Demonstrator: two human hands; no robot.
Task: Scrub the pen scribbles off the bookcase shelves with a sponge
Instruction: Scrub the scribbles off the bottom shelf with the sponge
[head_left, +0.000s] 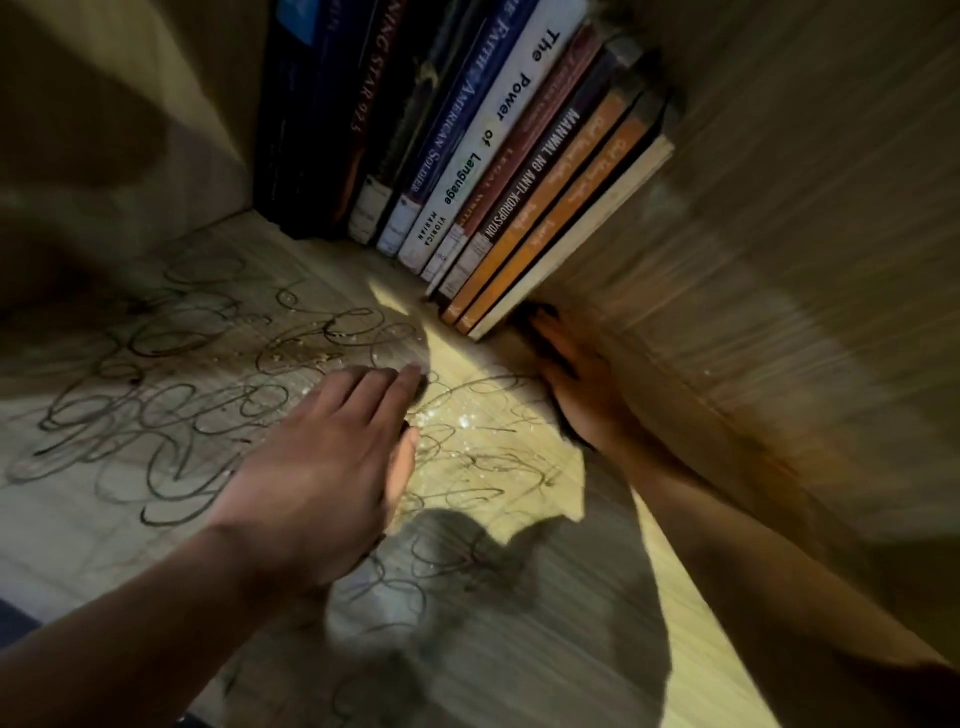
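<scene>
A light wooden shelf board (493, 358) carries dark looping pen scribbles (171, 395) over most of its surface, with small wet specks near the middle. My left hand (332, 457) lies over the scribbles, palm down, fingers straight and reaching toward the back. My right hand (576, 379) is blurred and in shadow at the foot of the leaning books, against the right side panel; its fingers reach under the nearest book, and what they hold cannot be made out. No sponge is visible.
A row of books (467, 156) leans to the right at the back of the shelf, the last one resting on the wooden side panel (805, 260). Another wooden panel (130, 114) closes the left side. Shadows of my arms fall across the board's front.
</scene>
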